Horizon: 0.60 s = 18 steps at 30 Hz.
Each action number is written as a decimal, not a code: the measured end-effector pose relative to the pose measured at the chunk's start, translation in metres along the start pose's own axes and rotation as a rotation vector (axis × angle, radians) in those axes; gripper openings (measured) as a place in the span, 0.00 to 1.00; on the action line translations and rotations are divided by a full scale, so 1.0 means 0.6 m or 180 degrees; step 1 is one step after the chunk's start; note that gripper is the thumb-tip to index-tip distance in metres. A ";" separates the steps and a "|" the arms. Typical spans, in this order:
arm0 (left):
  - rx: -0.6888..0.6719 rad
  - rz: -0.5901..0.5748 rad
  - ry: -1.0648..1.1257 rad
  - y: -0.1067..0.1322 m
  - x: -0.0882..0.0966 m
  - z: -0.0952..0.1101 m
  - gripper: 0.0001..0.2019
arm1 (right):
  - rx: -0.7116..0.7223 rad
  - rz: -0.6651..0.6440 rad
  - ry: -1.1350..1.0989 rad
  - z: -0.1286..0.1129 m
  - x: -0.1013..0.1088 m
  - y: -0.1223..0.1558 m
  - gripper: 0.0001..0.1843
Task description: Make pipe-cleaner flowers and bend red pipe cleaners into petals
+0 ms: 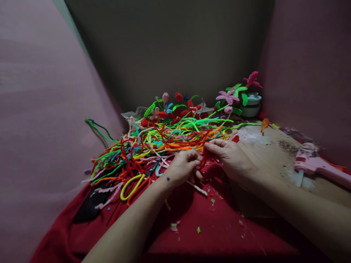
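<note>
Between my hands is a piece of red pipe cleaner (204, 155), small and partly covered by the fingers. My left hand (186, 164) pinches its lower end, fingers curled. My right hand (226, 155) grips the upper end between thumb and fingertips. Just beyond both hands spreads a heap of pipe cleaners (175, 137) in green, red, yellow, orange, pink and white. Left of my left wrist lie scissors (133, 186) with yellow and orange handles, their dark blades under some strands. A white pipe cleaner (197, 188) pokes out beneath my left hand.
Finished fuzzy flowers (229, 96) stand behind the heap, near a grey-green container (251, 105). A pink glue gun (315, 164) rests on a board (274, 157) at the right. Scraps dot the red cloth (192, 233). A black flat item (91, 204) lies at the left.
</note>
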State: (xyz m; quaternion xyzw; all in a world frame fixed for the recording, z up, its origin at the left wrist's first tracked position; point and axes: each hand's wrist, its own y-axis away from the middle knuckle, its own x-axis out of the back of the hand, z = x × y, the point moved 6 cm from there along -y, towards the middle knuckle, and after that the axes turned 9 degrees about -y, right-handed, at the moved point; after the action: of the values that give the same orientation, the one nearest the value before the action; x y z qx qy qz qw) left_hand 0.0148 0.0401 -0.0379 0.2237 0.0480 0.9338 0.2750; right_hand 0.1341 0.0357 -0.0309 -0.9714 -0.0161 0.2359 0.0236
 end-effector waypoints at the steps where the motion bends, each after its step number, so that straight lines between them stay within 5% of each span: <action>1: 0.0010 -0.0060 -0.0088 -0.002 0.000 -0.005 0.02 | 0.0033 0.0035 -0.0136 0.002 0.003 -0.002 0.12; 8: -0.0366 -0.0104 -0.0782 -0.010 0.013 -0.018 0.03 | 0.0068 0.0211 -0.0244 0.004 0.013 -0.008 0.13; 14: -0.0679 -0.0001 -0.1292 0.000 0.017 0.011 0.05 | -0.0048 0.0290 -0.0502 0.002 0.014 -0.004 0.11; 18: -0.0717 0.0142 -0.1038 0.007 0.017 0.032 0.09 | -0.0131 0.0300 -0.0577 0.007 0.013 -0.004 0.12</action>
State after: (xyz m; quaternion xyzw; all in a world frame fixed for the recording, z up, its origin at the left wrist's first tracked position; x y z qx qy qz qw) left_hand 0.0136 0.0416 -0.0158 0.3409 -0.1069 0.8905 0.2816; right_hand 0.1389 0.0387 -0.0382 -0.9460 0.0227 0.3233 -0.0090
